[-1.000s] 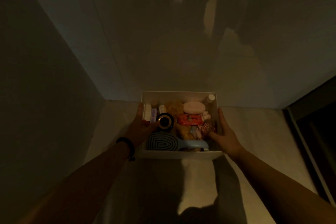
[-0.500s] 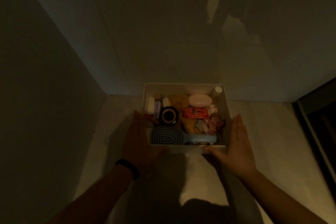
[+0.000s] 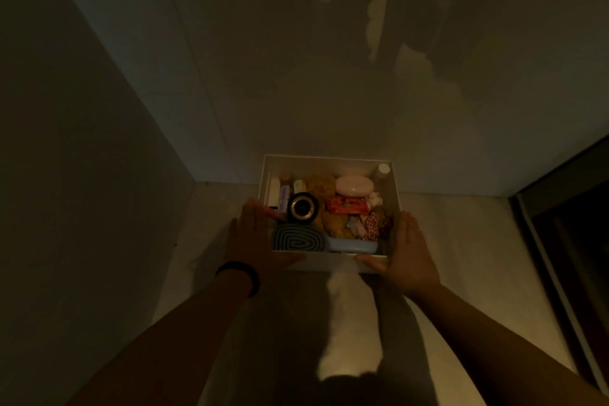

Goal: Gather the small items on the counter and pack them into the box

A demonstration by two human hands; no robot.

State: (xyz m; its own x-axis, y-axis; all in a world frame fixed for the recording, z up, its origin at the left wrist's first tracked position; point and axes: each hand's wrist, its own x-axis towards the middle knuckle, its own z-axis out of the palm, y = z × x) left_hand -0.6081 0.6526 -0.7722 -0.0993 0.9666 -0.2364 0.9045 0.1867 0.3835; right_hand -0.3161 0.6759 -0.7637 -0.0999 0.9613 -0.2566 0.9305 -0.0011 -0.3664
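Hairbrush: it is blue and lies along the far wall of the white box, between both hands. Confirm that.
Wrong on one count. The head view shows the blue hairbrush along the near wall of the white box, not the far one. It does lie between the left hand and the right hand.

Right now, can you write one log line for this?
stage: packed | box: full, on counter | left hand: flat on left wall | right hand: flat on right wall

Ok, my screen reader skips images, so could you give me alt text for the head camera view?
Two bare hands, left and right, press flat against the sides of a white rectangular box on a dim pale counter. Packed inside are a blue oval hairbrush, a round black jar and a red packet.
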